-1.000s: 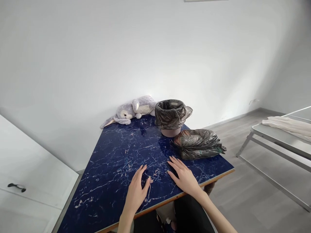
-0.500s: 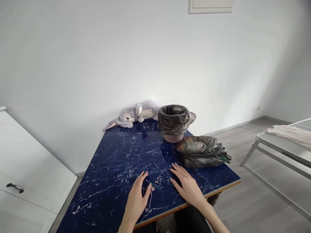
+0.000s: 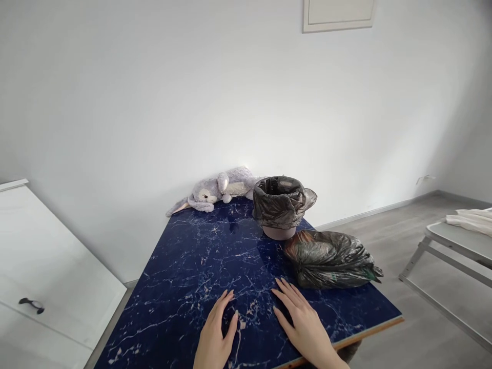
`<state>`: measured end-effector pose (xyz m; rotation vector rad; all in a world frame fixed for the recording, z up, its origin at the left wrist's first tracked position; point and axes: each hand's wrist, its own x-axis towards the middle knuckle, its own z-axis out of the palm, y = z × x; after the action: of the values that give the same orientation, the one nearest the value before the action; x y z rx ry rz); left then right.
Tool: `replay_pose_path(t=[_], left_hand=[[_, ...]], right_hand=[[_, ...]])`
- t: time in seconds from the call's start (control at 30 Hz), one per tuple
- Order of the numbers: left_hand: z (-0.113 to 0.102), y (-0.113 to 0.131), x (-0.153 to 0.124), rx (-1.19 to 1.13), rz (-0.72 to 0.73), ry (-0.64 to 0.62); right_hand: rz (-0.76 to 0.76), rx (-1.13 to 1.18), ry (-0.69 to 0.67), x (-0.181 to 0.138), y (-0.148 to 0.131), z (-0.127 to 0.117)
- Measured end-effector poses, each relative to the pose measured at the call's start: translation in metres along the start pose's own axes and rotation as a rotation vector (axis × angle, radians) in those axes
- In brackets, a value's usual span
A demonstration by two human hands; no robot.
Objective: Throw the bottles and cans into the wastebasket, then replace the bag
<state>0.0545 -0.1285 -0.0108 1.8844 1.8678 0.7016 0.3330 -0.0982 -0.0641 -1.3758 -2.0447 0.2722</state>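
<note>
My left hand (image 3: 217,330) rests on the blue marble-patterned table (image 3: 172,277) near its front edge, thumb apart from the fingers, holding nothing. To its right, my right hand (image 3: 302,323) lies on the same tabletop with the fingers stretched out, also holding nothing. Just beyond the right hand is a filled dark plastic garbage bag (image 3: 332,259), lying on its side. Behind that bag stands a small trash bin (image 3: 279,233), with a dark bin liner (image 3: 280,205) folded over its rim. Neither hand touches the bag or the bin.
A grey plush bunny (image 3: 215,192) lies at the table's far edge against the white wall (image 3: 154,102). A white cabinet (image 3: 49,271) stands at left. On the right, a folding-leg table (image 3: 457,246) holds a white cloth (image 3: 471,221).
The view has tilted up slightly and shifted left, so everything sits lower in the picture. Both hands stay in about the same place on the table; the bag and bin have not moved.
</note>
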Motion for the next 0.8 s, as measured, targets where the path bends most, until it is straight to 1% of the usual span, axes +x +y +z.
replay_pose_path(t=[0.1,0.23,0.37,0.5,0.67,0.8], left_hand=[[0.001,-0.004,0.003,0.0,-0.028,0.035],[0.002,-0.008,0.004,0.006,-0.095,0.088],[0.002,-0.007,0.003,-0.005,-0.122,0.09],[0.002,-0.002,0.001,0.011,-0.138,0.073],[0.0,0.003,-0.002,0.007,-0.158,0.066],[-0.002,0.005,-0.005,-0.007,-0.154,0.091]], right_hand=[[0.012,-0.01,-0.023,0.001,0.001,0.003],[-0.017,-0.032,-0.044,0.002,0.004,0.008],[-0.058,-0.055,-0.037,0.001,0.013,0.014],[-0.094,-0.021,-0.037,-0.002,0.021,0.02],[-0.044,-0.014,-0.013,-0.003,0.018,0.023],[-0.083,-0.049,0.022,-0.004,0.016,0.024]])
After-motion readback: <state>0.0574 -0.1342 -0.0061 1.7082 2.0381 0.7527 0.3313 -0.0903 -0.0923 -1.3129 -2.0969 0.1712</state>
